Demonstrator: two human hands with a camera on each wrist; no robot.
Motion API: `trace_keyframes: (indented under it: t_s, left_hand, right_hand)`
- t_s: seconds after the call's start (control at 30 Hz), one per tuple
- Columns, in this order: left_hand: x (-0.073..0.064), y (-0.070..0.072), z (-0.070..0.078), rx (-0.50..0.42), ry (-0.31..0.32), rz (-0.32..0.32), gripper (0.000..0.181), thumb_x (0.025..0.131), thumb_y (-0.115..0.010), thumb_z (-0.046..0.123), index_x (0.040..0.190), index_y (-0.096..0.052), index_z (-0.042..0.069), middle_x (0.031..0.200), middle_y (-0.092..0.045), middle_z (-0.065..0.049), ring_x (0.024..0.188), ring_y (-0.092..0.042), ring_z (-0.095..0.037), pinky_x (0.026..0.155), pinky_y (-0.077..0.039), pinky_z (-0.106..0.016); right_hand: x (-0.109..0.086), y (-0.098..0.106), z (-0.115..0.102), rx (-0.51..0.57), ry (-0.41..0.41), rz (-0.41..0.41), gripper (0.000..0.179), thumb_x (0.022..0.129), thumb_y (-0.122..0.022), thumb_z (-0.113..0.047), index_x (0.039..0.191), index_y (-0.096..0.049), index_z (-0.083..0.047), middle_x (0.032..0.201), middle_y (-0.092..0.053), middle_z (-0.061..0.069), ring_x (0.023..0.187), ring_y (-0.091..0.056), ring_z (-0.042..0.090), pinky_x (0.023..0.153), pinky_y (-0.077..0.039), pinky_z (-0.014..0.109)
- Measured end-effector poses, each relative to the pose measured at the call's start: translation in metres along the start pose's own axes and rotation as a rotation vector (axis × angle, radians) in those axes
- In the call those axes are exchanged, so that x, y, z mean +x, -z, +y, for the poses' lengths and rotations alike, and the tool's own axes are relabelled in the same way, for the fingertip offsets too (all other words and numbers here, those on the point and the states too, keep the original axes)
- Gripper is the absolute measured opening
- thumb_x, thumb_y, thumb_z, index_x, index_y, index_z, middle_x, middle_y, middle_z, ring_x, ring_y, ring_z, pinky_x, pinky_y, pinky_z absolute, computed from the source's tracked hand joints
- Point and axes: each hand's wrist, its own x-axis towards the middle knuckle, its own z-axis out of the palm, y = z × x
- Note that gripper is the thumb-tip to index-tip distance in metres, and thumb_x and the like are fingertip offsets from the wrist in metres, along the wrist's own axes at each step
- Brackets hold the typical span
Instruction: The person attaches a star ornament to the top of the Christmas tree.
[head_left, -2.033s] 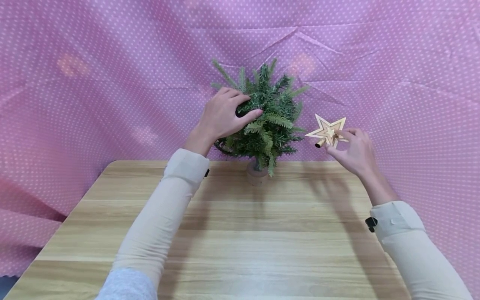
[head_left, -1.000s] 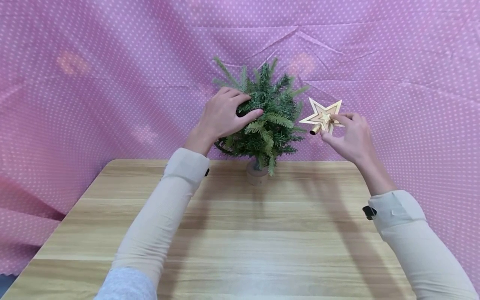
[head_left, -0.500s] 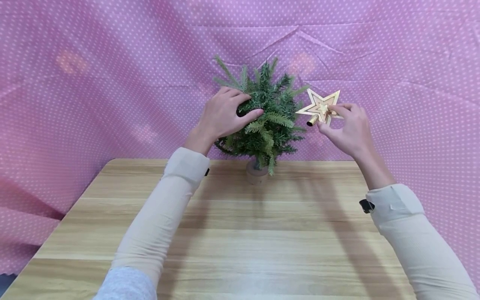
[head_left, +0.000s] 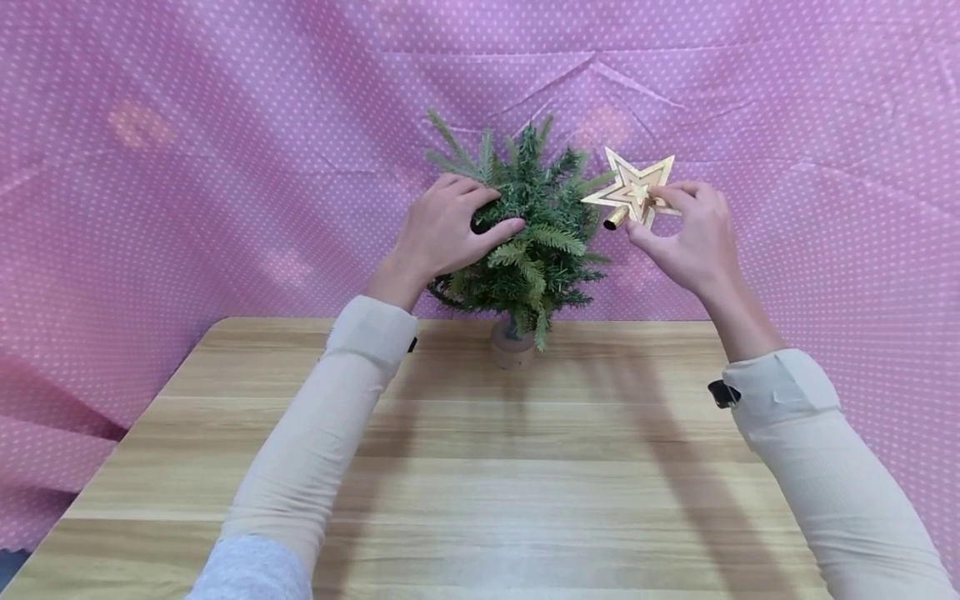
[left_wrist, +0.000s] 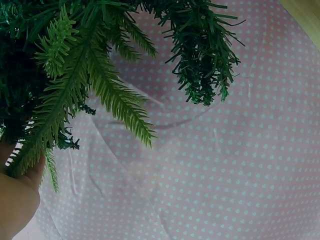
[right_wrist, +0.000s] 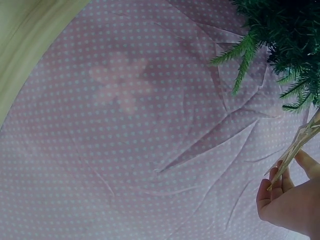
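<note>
There's a pink cloth (head_left: 247, 125) hung behind and down both sides, printed all over with small pale dots. It sags in soft folds on the left, and sharp creases (head_left: 551, 82) make a peak high up near the middle. Two blurry peach patches (head_left: 141, 125) show on it, one of them a flower shape (right_wrist: 122, 82) seen closer up. Below is a light wood-grain surface (head_left: 525, 517), its far left corner rounded, a pale sheen towards the front.

No words, numbers or labels can be read.
</note>
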Motion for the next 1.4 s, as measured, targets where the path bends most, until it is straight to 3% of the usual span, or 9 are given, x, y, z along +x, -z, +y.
trace_keyframes:
  t_s: [0.77,1.2,1.4]
  left_hand:
    - [-0.001,-0.001,0.000,0.006,-0.007,0.015,0.074,0.094,-0.050,0.071,0.137,-0.065,0.013,0.139,-0.061,-0.008,0.133,-0.048,-0.028,0.112,-0.039,-0.046]
    - [0.001,0.000,0.003,0.029,-0.006,0.012,0.076,0.094,-0.047,0.074,0.138,-0.065,0.014,0.140,-0.061,-0.008,0.133,-0.049,-0.027,0.111,-0.041,-0.046]
    - [-0.001,0.000,0.002,0.035,-0.003,0.005,0.075,0.095,-0.048,0.072,0.138,-0.064,0.014,0.141,-0.060,-0.008,0.134,-0.048,-0.027,0.112,-0.040,-0.046]
  right_hand:
    - [0.017,0.005,-0.020,-0.014,-0.073,-0.026,0.062,0.087,-0.073,-0.041,0.138,-0.063,-0.007,0.140,-0.053,0.019,0.133,-0.040,0.035,0.110,-0.032,0.053]
    - [0.031,-0.001,-0.032,0.000,-0.111,0.000,0.064,0.086,-0.073,-0.039,0.140,-0.061,-0.006,0.142,-0.048,0.021,0.132,-0.039,0.036,0.109,-0.034,0.051]
    - [0.038,-0.006,-0.040,0.000,-0.140,-0.041,0.068,0.088,-0.072,-0.043,0.144,-0.057,-0.010,0.147,-0.045,0.018,0.134,-0.038,0.034,0.110,-0.033,0.051]
